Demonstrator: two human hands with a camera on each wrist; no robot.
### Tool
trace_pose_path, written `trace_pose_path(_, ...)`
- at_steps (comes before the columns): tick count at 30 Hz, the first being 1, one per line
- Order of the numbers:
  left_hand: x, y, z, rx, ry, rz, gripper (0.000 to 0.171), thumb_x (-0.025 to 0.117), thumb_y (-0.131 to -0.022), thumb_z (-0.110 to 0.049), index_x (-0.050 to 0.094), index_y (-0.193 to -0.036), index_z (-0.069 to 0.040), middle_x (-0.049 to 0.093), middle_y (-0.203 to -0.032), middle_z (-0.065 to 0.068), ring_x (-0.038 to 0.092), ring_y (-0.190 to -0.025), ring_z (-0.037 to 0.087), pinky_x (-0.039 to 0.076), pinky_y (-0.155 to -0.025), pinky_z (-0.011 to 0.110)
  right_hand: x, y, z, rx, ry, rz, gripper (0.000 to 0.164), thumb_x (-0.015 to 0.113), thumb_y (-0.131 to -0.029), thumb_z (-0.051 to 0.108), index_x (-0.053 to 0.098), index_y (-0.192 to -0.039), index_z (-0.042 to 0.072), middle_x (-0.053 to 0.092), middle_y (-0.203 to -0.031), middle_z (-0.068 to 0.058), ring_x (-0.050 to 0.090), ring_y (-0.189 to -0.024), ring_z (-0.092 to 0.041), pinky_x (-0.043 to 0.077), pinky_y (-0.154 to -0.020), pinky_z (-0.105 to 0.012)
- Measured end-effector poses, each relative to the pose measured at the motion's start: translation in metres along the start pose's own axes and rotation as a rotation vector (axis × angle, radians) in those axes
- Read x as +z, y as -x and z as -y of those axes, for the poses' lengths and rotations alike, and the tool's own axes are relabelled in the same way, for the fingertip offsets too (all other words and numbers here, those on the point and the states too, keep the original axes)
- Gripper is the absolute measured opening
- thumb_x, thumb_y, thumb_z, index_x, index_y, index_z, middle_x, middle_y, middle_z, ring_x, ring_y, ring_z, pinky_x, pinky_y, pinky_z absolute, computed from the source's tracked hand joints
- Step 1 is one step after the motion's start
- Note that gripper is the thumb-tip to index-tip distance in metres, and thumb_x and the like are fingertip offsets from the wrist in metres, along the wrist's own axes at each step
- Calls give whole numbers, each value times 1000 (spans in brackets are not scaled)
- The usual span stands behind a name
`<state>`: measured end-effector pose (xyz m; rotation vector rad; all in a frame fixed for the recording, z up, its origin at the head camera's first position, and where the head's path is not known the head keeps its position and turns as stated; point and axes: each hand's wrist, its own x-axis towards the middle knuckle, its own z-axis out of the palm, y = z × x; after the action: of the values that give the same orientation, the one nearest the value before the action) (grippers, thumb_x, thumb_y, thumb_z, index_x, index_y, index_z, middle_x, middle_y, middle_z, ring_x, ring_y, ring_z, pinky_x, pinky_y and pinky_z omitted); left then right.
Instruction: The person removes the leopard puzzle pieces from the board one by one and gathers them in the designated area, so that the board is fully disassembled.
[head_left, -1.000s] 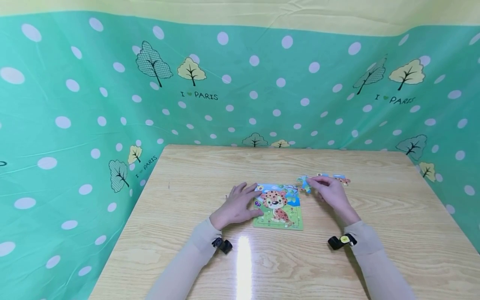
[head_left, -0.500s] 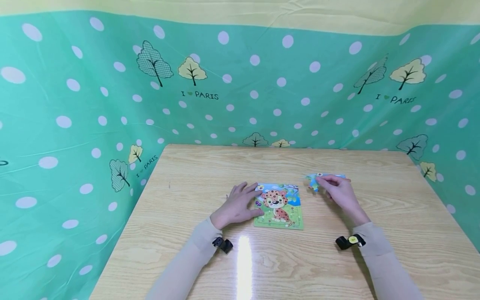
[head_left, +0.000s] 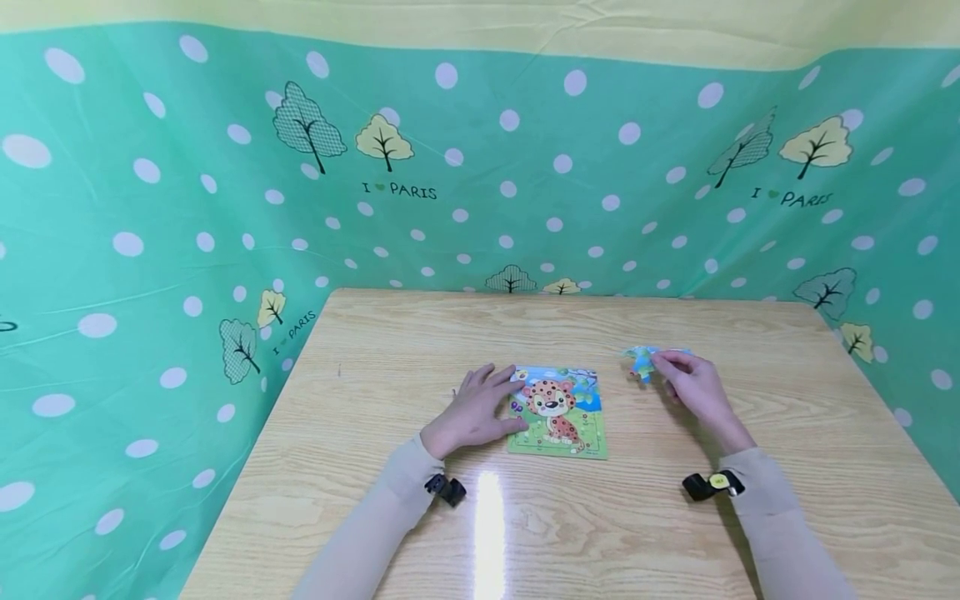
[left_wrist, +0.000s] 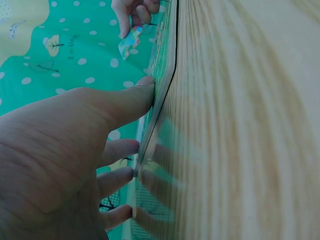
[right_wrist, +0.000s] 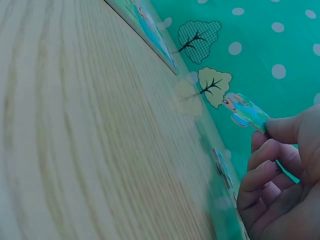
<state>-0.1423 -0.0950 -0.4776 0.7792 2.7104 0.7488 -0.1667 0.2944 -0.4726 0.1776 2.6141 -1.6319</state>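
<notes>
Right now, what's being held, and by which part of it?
A puzzle piece, pinched in the right hand by its edge, on the right side in the head view. The left hand just touches the puzzle board at its left side.

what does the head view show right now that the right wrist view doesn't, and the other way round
Only the head view: the left hand touching the leopard board, black wrist gear and the "PARIS" lettering.
Only the right wrist view: the gap under the held puzzle piece and the palm side of the right hand.
Both: the right hand pinching that piece, at least part of the board, the table and the green curtain.
</notes>
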Motion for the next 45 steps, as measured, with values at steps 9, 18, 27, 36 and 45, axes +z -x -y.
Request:
trace_pose_path(9,0,0,0,3,5,-1,73,68,-101,-52,48,-161,-16,30,-176,10,18,-163,47,9,-132,69,-9,1,-3,30,-20,-35,58,65,-107,40,60,-140,-7,60,-81,13,50,-62,-2,42,-49,-21)
trace_pose_path(18,0,0,0,-1,7,-4,73,69,-100,-52,48,-161,-17,30,-176,9,18,-163,46,8,-132,69,-23,2,-9,56,-4,-19,64,59,-109,48,56,-145,-5,55,-77,11,45,-60,-4,41,-50,-23)
trace_pose_path(27,1,1,0,-4,16,-5,74,69,-100,-52,49,-161,-16,30,-176,9,17,-164,45,8,-132,69,-34,1,-15,77,5,-34,68,56,-109,50,54,-149,-5,58,-85,12,48,-65,-6,43,-56,-25)
trace_pose_path(36,3,0,2,2,2,-12,73,69,-100,-53,49,-161,-17,31,-176,9,18,-163,45,10,-132,70,-45,2,-18,102,-9,-59,60,60,-107,51,59,-142,2,59,-85,16,49,-65,-3,46,-56,-22)
trace_pose_path(45,3,0,3,-4,1,-4,74,68,-100,-54,48,-161,-18,29,-177,8,16,-164,43,8,-132,68,-59,0,-31,152,-40,-87,36,58,-107,52,64,-125,22,58,-80,15,44,-58,-4,42,-53,-23)
